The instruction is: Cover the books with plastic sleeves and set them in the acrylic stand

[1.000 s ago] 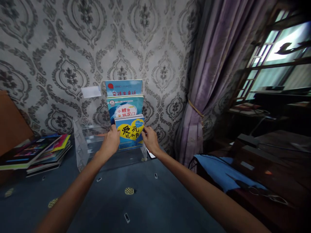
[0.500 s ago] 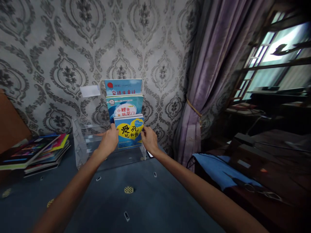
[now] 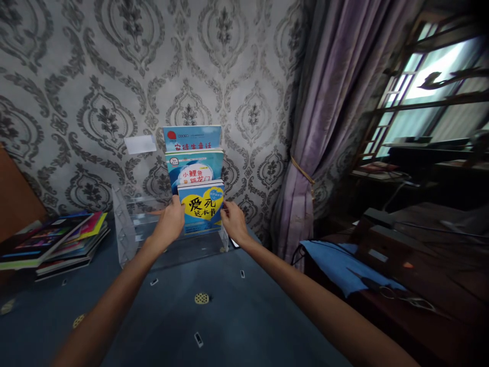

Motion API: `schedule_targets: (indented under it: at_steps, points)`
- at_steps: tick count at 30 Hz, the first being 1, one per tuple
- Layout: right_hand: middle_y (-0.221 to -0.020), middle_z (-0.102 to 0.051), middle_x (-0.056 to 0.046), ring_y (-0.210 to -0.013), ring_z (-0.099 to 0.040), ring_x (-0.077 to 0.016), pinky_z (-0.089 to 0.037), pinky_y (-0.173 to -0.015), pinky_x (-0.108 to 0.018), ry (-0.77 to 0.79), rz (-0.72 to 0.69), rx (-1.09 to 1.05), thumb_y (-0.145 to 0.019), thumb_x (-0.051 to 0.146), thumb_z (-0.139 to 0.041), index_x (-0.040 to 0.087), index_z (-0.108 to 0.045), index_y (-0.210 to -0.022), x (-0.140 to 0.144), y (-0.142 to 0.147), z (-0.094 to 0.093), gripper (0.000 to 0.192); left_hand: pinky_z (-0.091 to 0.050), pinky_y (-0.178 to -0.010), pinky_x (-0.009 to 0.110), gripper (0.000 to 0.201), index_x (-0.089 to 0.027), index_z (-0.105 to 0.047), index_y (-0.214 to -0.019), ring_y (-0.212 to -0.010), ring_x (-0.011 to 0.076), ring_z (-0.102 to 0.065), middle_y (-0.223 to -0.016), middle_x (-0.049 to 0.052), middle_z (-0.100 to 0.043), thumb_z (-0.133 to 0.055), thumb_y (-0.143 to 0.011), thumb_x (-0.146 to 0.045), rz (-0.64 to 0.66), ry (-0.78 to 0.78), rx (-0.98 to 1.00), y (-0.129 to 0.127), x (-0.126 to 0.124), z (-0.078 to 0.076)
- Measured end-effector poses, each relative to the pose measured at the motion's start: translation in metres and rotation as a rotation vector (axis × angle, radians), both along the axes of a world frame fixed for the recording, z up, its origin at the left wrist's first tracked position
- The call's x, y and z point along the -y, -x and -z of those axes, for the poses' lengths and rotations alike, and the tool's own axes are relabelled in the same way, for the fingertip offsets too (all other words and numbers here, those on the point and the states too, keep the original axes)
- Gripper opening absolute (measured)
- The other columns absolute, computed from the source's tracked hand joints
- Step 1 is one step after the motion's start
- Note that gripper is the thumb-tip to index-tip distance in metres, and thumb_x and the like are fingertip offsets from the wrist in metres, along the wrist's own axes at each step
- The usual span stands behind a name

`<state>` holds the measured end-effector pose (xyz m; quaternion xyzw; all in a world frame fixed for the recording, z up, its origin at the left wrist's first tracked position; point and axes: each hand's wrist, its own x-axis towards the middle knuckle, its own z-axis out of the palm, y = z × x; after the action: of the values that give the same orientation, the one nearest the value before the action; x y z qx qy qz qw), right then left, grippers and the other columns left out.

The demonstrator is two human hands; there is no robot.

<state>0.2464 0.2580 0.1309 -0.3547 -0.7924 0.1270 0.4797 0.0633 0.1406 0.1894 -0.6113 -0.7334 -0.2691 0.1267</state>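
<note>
Almost nothing moved; hands stay put. Left hand and right hand pinch sides of yellow-heart book, standing in front slot of clear rack on desk.

Rack left half open — wall behind, book pile left

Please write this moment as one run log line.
left hand: grips front book | right hand: grips it | in clear rack
</note>
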Motion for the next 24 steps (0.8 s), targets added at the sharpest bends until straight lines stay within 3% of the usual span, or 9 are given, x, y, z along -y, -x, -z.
schedule_targets:
  at_steps: [6,15,24]
  points:
    - [-0.106,-0.067,-0.011,-0.099,-0.064,-0.0262,-0.056,-0.088,-0.042,-0.019,-0.103,-0.028,-0.084,0.016,-0.049,0.020,-0.066,-0.119,0.003,-0.007,0.008,0.039,-0.055,-0.077,0.041,0.012,-0.018,-0.044,-0.109,-0.094,0.0320,-0.072,-0.097,0.016,-0.072,-0.037,-0.100,-0.023,0.030,-0.044,0.048,0.001,0.004,0.004]
    - [-0.111,-0.067,-0.014,-0.102,-0.064,-0.0285,-0.056,-0.090,-0.046,-0.004,-0.121,-0.044,-0.085,0.017,-0.051,0.018,-0.063,-0.128,0.005,-0.006,0.014,0.044,-0.054,-0.081,0.042,0.011,-0.017,-0.044,-0.108,-0.097,0.0322,-0.072,-0.104,0.020,-0.071,-0.040,-0.099,-0.020,0.026,-0.038,0.070,-0.002,0.003,0.006]
    - [-0.127,-0.064,-0.016,-0.113,-0.062,-0.0285,-0.053,-0.096,-0.045,-0.026,-0.098,-0.074,-0.088,0.023,-0.051,0.017,-0.054,-0.137,-0.004,0.003,-0.003,0.049,-0.054,-0.078,0.040,0.012,-0.018,-0.044,-0.109,-0.096,0.0319,-0.072,-0.103,0.019,-0.072,-0.041,-0.099,-0.019,0.025,-0.002,0.080,-0.003,0.005,0.002]
